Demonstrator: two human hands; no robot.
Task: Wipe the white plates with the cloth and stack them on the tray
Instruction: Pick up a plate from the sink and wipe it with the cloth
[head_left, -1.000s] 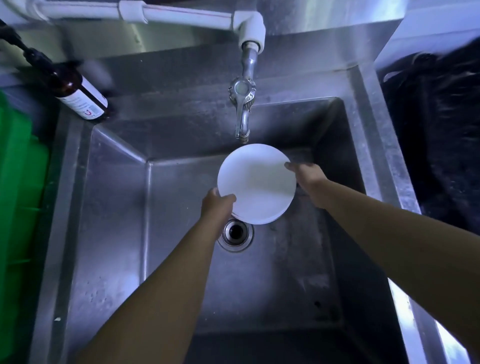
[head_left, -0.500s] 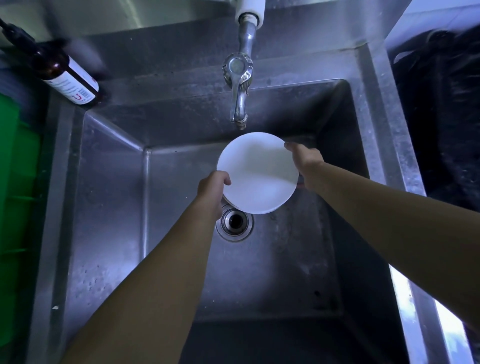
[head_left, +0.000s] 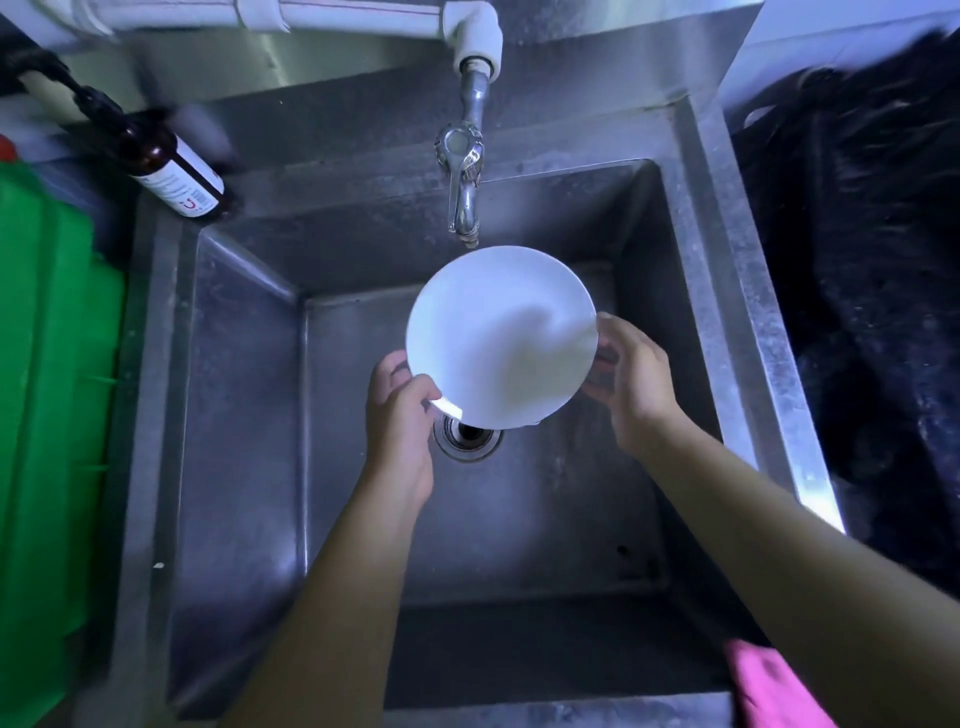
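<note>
One white plate (head_left: 498, 332) is held over the middle of the steel sink (head_left: 244, 426), just under the tap's spout (head_left: 464, 218). My left hand (head_left: 397, 415) pinches its lower left rim, thumb on top. Curled round the right rim is my right hand (head_left: 631, 379), fingers behind the plate. The plate tilts toward me and hides part of the drain (head_left: 467, 436). A pink cloth (head_left: 774, 686) shows at the sink's front right corner, under my right forearm. No tray is in view.
A brown bottle (head_left: 171, 171) with a white label leans at the sink's back left corner. A green plastic container (head_left: 47, 405) stands along the left side. A dark, wet-looking mass (head_left: 878, 312) fills the right side. White pipes (head_left: 363, 21) run across the top.
The plate has turned in my hands. My right hand slid from the upper right rim down to the right side, and my left hand shifted to the lower left rim.
</note>
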